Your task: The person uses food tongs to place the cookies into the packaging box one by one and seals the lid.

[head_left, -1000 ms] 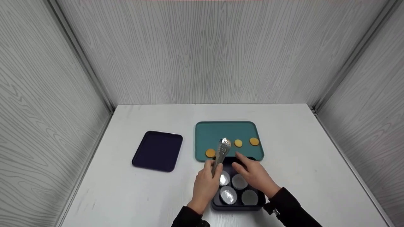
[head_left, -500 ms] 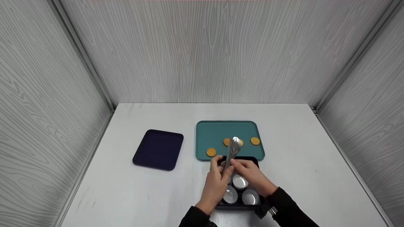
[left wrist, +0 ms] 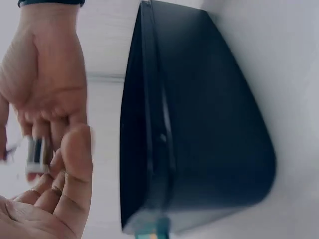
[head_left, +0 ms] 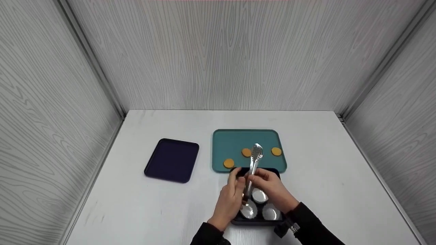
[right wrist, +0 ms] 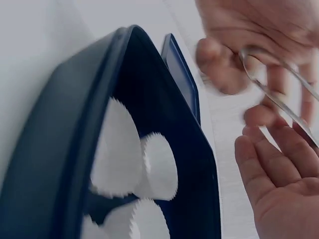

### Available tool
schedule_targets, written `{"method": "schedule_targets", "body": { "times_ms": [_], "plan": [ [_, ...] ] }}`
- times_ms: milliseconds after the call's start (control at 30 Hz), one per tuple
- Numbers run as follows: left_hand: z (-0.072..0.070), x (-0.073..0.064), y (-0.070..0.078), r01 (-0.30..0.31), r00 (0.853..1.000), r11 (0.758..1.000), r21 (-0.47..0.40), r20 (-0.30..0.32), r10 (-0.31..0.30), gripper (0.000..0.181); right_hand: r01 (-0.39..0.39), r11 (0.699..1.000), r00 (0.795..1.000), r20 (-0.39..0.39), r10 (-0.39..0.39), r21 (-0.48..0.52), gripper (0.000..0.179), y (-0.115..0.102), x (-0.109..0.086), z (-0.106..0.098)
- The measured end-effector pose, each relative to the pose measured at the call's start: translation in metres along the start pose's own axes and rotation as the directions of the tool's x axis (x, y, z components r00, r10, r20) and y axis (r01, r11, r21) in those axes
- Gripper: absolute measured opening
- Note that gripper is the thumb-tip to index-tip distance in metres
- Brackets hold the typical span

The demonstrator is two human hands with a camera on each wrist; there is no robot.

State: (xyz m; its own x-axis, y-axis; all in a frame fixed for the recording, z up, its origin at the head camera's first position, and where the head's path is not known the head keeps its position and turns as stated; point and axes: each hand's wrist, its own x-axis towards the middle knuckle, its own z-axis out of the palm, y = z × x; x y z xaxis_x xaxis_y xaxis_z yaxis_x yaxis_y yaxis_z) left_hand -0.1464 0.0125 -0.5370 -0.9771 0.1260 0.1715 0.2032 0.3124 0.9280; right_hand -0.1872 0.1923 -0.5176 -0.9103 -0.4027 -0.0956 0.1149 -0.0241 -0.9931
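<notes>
Slim metal tongs (head_left: 255, 156) with a perforated tip stand tilted upright over a dark blue box (head_left: 257, 223). My right hand (head_left: 272, 189) pinches them between thumb and fingers. Close beside their lower end is my left hand (head_left: 230, 202), its fingers loosely spread. In the right wrist view the bent end of the tongs (right wrist: 249, 52) lies by the left palm, and the arms run toward the right fingers. Inside the box sit several white fluted cupcake liners (head_left: 249, 209); the hands hide part of them.
Behind the box lies a teal tray (head_left: 235, 137) bearing several round orange-yellow discs (head_left: 229, 163). A dark purple tray (head_left: 172, 160) rests on the white table (head_left: 119, 204) to the left. Grey wood-patterned panels (head_left: 221, 58) stand around the table.
My right hand came in from the right and took hold of the tongs, which moved rightward over the box. My left hand shifted right too, and its grip on them loosened.
</notes>
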Motion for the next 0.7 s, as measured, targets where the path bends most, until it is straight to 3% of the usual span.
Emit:
{"method": "schedule_targets", "body": {
  "times_ms": [200, 367, 500, 633, 700],
  "plan": [
    [-0.004, -0.004, -0.027, 0.034, 0.991, 0.976, 0.213, -0.136, -0.005, 0.047, -0.005, 0.999, 0.998, -0.059, 0.003, -0.039, 0.047, -0.005, -0.003, -0.020],
    [0.001, -0.009, -0.045, 0.107, 0.989, 0.934, 0.342, -0.136, -0.063, 0.047, -0.034, 0.993, 0.988, -0.155, 0.016, -0.110, 0.052, -0.007, -0.006, -0.045],
    [0.007, -0.011, -0.051, 0.132, 0.988, 0.892, 0.431, -0.135, -0.081, 0.050, -0.061, 0.984, 0.966, -0.260, 0.016, -0.165, 0.052, -0.007, -0.007, -0.067],
    [0.012, -0.012, -0.052, 0.116, 0.989, 0.899, 0.423, -0.129, -0.067, 0.058, -0.102, 0.957, 0.932, -0.362, -0.004, -0.272, 0.050, -0.006, -0.007, -0.090],
    [0.014, -0.012, -0.052, 0.105, 0.991, 0.916, 0.387, -0.120, -0.063, 0.060, -0.116, 0.915, 0.916, -0.398, -0.052, -0.387, 0.046, -0.005, -0.006, -0.102]
  ]
}}
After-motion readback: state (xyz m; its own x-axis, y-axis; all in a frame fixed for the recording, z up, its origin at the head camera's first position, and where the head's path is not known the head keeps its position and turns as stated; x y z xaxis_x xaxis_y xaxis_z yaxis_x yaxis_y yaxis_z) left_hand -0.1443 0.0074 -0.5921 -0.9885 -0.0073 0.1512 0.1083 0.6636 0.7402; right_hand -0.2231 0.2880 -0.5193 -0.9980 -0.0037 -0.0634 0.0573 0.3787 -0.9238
